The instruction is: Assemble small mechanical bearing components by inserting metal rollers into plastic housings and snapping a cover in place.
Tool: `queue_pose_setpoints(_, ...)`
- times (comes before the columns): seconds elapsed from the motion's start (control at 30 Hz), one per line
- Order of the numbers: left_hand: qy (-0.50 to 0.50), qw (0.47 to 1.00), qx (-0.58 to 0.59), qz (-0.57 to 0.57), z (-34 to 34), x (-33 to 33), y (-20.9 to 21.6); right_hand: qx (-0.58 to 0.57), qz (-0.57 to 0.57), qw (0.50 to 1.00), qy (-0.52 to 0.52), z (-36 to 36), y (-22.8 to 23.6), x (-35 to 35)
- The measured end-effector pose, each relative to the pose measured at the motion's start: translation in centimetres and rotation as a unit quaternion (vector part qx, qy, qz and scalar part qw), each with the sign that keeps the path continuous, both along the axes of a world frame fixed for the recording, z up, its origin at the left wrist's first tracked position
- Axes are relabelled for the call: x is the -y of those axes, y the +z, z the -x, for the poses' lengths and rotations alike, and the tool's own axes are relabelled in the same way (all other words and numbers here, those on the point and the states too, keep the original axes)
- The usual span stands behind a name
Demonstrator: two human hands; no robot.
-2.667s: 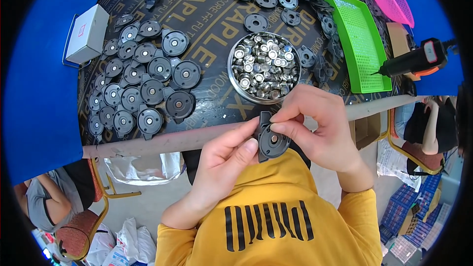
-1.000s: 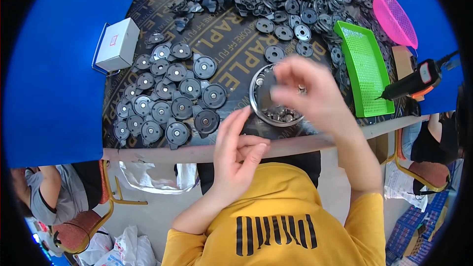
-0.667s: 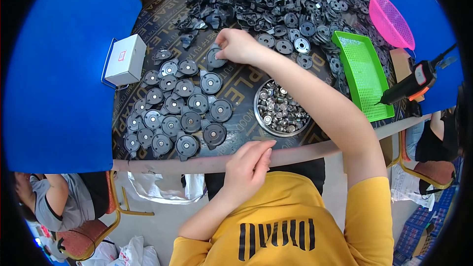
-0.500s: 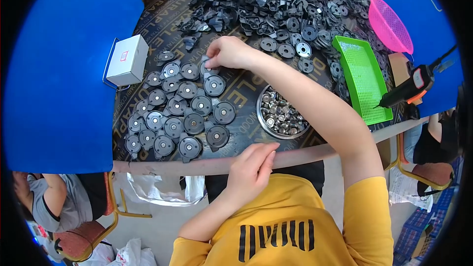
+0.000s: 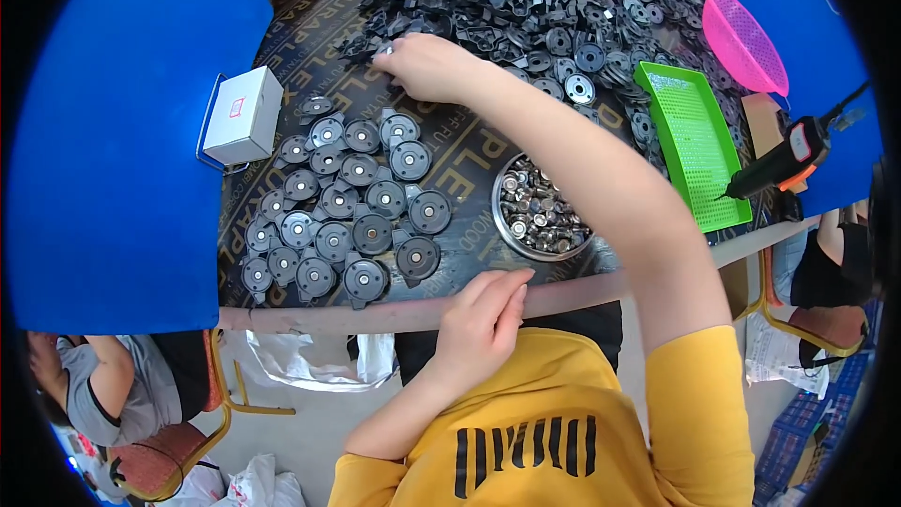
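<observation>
My right hand (image 5: 427, 67) reaches to the near left edge of a heap of black plastic parts (image 5: 488, 5). Its fingers are closed at a small dark part, mostly hidden by the fingertips. Below it lie several round black discs (image 5: 372, 234), each with a metal centre and a protruding tab, set out in loose rows. My left hand (image 5: 477, 327) rests at the table's front edge, fingers stretched out and holding nothing. Just beyond it stands a round metal bowl (image 5: 508, 242) of small shiny metal pieces (image 5: 540, 216).
A white box (image 5: 243, 116) stands at the left by a blue partition (image 5: 122, 150). On the right are a green tray (image 5: 699, 145), a pink basket (image 5: 746, 42) and a black electric screwdriver (image 5: 784, 158). Other people sit beyond both sides.
My right hand has let go of a tabbed disc at the top of the rows and moved away to the heap's edge. My left hand has stayed put.
</observation>
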State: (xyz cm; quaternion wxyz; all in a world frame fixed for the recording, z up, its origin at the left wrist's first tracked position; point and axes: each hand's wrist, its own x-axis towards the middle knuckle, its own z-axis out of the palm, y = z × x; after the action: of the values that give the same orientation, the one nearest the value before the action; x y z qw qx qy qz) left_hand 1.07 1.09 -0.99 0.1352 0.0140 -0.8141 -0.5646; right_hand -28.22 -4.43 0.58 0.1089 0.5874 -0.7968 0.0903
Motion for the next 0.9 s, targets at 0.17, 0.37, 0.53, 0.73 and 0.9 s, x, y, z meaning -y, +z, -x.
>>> queue_pose_setpoints(0.17, 0.012, 0.999, 0.020, -0.027, -0.1, 0.4, 0.4, 0.292, 0.169, 0.941, 0.027, -6.3, 5.3, -8.1)
queue_pose_setpoints(0.37, -0.167, 0.794, 0.066, -0.581, -0.1, 0.4, 0.8, 0.141, 0.174, 0.972, 0.075, -18.2, 5.0, -20.4)
queue_pose_setpoints(0.53, -0.100, 0.812, 0.139, -0.559, -0.8, -1.1, 1.9, 0.170, 0.208, 0.963, 0.005, -22.8, 1.8, -22.2)
queue_pose_setpoints(0.73, -0.040, 0.859, 0.157, -0.485, -0.2, 0.7, 2.1, 0.169, 0.288, 0.933, -0.134, -18.7, 0.3, -22.1)
queue_pose_setpoints(0.9, -0.047, 0.884, 0.179, -0.430, 0.2, 0.9, 1.8, 0.178, 0.244, 0.948, -0.099, -14.1, 0.6, -19.3)
